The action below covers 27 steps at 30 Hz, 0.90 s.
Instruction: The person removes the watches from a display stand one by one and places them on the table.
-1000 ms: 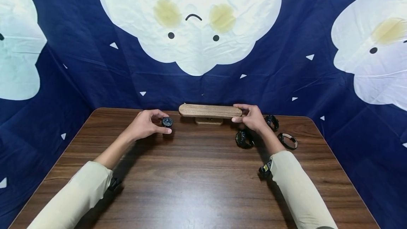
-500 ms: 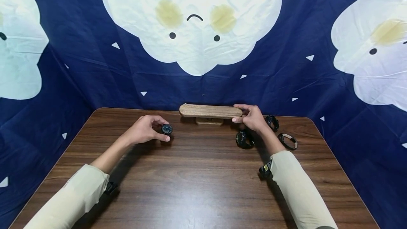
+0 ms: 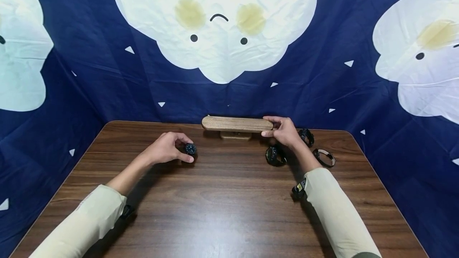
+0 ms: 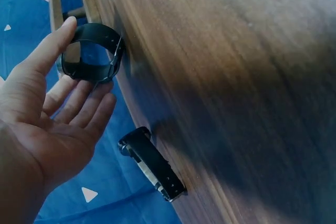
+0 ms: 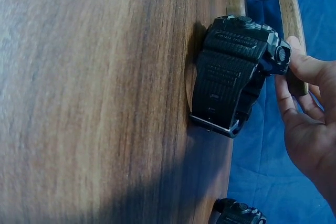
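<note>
My left hand [image 3: 166, 148] pinches a black wristwatch [image 3: 191, 149] between thumb and fingertips, dial turned up. In the left wrist view the buckled strap of this wristwatch [image 4: 100, 35] forms a loop, close above the tabletop. With thumb and fingers, my right hand [image 3: 285, 131] grips the right end of a wooden T-shaped stand [image 3: 236, 124] at the table's back edge. Its rounded bar lies level over a small base [image 3: 235, 135]. A chunky black digital-style watch [image 5: 228, 72] stands on its strap just in front of the right hand.
Two more watches lie right of the right hand: a black one [image 3: 306, 137] and one with a pale strap lining [image 3: 324, 157]. Another black-strapped watch [image 4: 152, 166] lies beside the left hand. A blue curtain [image 3: 229, 100] hangs right behind the wooden table [image 3: 215, 194].
My left hand has drawn the wristwatch a short way back from the far edge, toward the near side. The right hand keeps its grip on the stand, which stays in place.
</note>
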{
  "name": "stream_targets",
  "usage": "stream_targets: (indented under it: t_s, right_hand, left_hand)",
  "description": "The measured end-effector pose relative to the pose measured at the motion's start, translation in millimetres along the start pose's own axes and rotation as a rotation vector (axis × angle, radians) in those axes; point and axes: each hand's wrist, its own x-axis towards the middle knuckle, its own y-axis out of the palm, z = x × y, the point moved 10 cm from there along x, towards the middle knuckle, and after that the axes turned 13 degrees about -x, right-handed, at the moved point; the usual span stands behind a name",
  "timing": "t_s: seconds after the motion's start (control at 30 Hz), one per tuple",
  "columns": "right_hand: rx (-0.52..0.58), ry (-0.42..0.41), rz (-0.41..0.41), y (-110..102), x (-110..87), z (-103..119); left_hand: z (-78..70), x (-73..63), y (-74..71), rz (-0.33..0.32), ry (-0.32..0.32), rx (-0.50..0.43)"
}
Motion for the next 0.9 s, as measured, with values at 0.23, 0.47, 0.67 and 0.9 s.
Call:
stream_targets:
  t_s: [0.23, 0.47, 0.67, 0.9]
  right_hand:
    - [0.007, 0.020, 0.010, 1, -1.0, -3]
    - [0.001, 0.013, 0.001, 0, 0.7, -1]
    - [0.004, 0.010, -0.005, -1, 1.3, -1]
    - [0.014, -0.001, -0.005, -2, 0.5, 3]
  left_hand:
    - [0.3, 2.9, 7.6, 0.017, -0.003, -0.020]
    - [2.3, 2.9, 16.3, 0.042, -0.029, -0.095]
    - [2.3, 3.9, 20.5, 0.051, -0.027, -0.113]
    - [1.2, 4.9, 23.2, 0.068, -0.019, -0.093]
